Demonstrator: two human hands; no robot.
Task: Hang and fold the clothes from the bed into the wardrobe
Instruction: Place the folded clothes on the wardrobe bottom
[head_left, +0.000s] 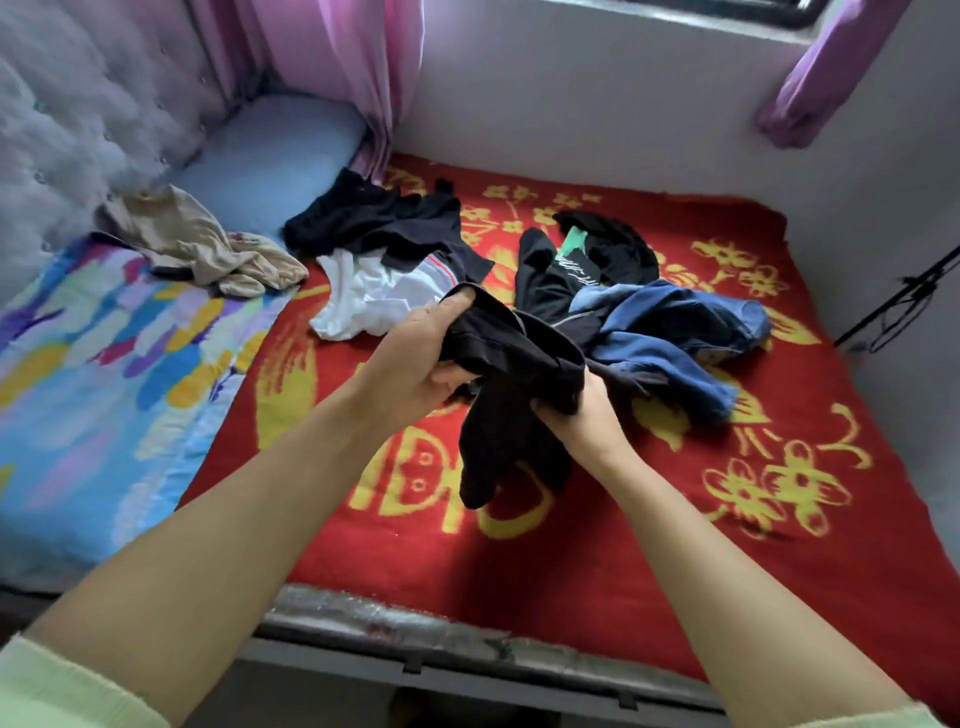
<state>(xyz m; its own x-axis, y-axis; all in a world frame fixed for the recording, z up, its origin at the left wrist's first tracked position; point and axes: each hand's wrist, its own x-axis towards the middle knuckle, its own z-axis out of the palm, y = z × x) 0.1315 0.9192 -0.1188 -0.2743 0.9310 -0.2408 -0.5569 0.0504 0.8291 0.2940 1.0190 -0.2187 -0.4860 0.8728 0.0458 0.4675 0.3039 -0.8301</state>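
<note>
Red blanket (597, 545) covers the bed, with clothes lying on it. Both hands, left (415, 364) and right (582, 421), grip a black garment (514, 364) tight.

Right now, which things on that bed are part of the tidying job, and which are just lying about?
Part of the job:
- black garment, gripped by left hand and right hand
- blue jeans
- white garment
- black clothes
- beige garment

Just lying about:
- red blanket
- blue pillow
- pink curtain
</note>
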